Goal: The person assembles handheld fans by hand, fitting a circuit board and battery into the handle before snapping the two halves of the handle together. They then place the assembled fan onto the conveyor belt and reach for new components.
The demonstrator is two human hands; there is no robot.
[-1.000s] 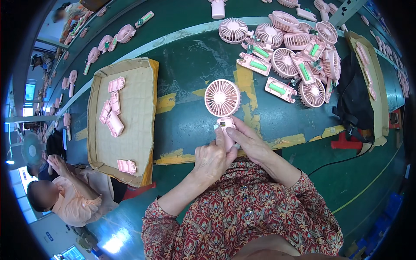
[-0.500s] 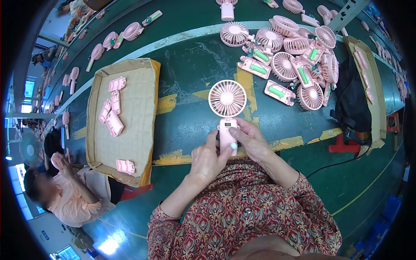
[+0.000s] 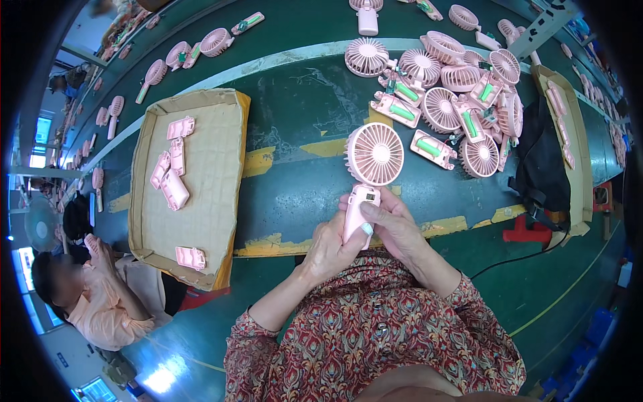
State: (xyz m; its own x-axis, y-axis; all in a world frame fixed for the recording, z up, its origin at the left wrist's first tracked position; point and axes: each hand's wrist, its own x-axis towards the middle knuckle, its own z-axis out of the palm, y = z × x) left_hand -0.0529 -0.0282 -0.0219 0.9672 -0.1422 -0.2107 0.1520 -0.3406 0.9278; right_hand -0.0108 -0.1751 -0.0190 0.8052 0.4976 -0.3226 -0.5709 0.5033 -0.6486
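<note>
A pink handheld fan (image 3: 379,154) is held upright over the table's near edge, its round grille pointing away from me. My left hand (image 3: 330,242) grips the lower left of its handle, thumb along the front. From the right, my right hand (image 3: 396,224) closes on the handle with its thumb just under the small dark display (image 3: 370,197). The fingers behind the handle are partly hidden. To the right lies a heap of pink fans (image 3: 441,110), several with open handles showing green battery cells (image 3: 404,111).
A shallow cardboard tray (image 3: 221,201) with pink handle covers (image 3: 175,191) stands at left. Farther off, a belt carries more fans (image 3: 216,42). At right are a black bag (image 3: 538,161) and another cardboard tray (image 3: 581,181). A co-worker (image 3: 110,298) sits at lower left.
The fan in my hands has shifted right and tilted, its head turned slightly; its display looks darker. Both hands moved right with it. The co-worker's raised hand and fan have shifted a little.
</note>
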